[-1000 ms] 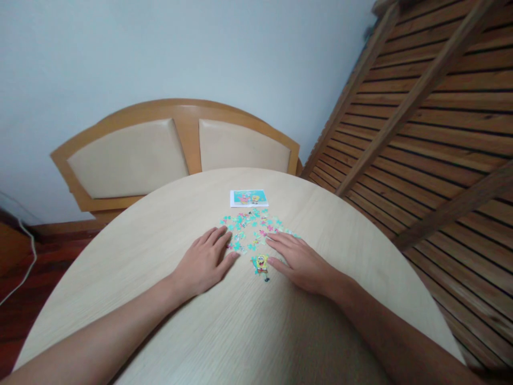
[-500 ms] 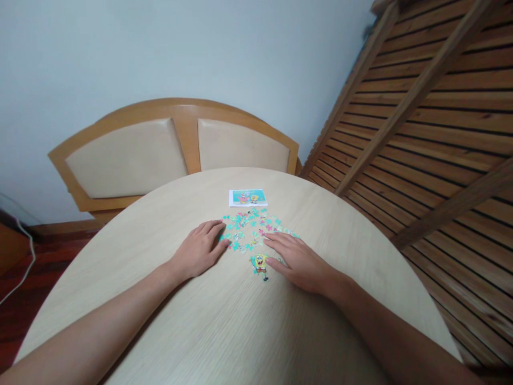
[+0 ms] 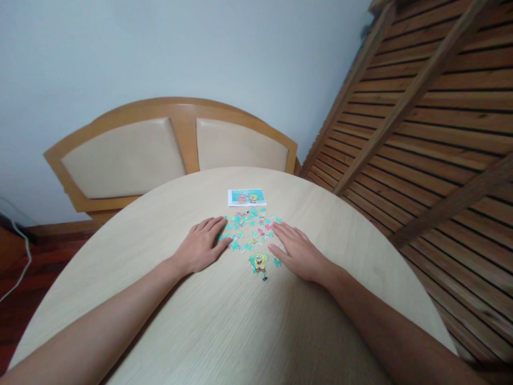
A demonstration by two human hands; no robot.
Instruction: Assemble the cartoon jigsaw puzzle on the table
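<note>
Loose puzzle pieces (image 3: 241, 220), mostly turquoise with some pink and yellow, are spread over the table between my hands. My left hand (image 3: 203, 245) lies at their left edge, fingers spread and palm down. At the right edge rests my right hand (image 3: 298, 251), its fingers apart, covering part of the pieces. A joined yellow cartoon figure (image 3: 260, 263) lies nearer to me, left of my right thumb. A few small turquoise pieces (image 3: 277, 262) sit beside that thumb. Behind the pile is a picture card (image 3: 247, 197) showing a pink and a yellow figure.
The round pale wooden table (image 3: 192, 326) fills the foreground. A wooden bench back with cream pads (image 3: 124, 160) stands behind it against the wall. Slatted wood (image 3: 433, 117) rises on the right. A white cable (image 3: 27, 256) hangs at the far left.
My right hand has shifted slightly up, its fingers now further back over the right side of the pieces, uncovering small pieces beside the thumb. The left hand has barely moved.
</note>
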